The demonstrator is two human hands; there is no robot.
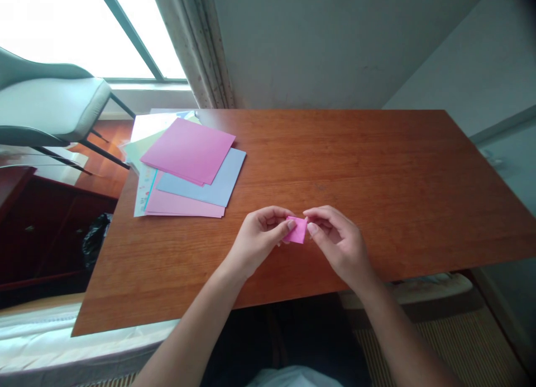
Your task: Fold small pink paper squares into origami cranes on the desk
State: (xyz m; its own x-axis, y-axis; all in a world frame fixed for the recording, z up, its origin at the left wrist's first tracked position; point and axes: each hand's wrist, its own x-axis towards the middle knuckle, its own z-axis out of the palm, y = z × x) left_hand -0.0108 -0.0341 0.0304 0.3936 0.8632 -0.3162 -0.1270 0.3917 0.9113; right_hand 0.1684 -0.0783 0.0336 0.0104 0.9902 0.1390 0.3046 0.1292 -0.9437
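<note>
A small folded piece of bright pink paper [298,231] is held up over the near part of the wooden table. My left hand [262,233] pinches its left side, with the thumb on top and the other fingers behind. At the paper's upper right corner, the thumb and index finger of my right hand [338,239] close on the edge. The paper's underside and the fingertips behind it are hidden.
On the table [355,163], to the left, lies a pile of pink sheets [190,149], a blue sheet [226,180] and printed papers. A grey chair [50,105] stands beyond the left edge, near a curtain [196,46]. A wall rises behind the table.
</note>
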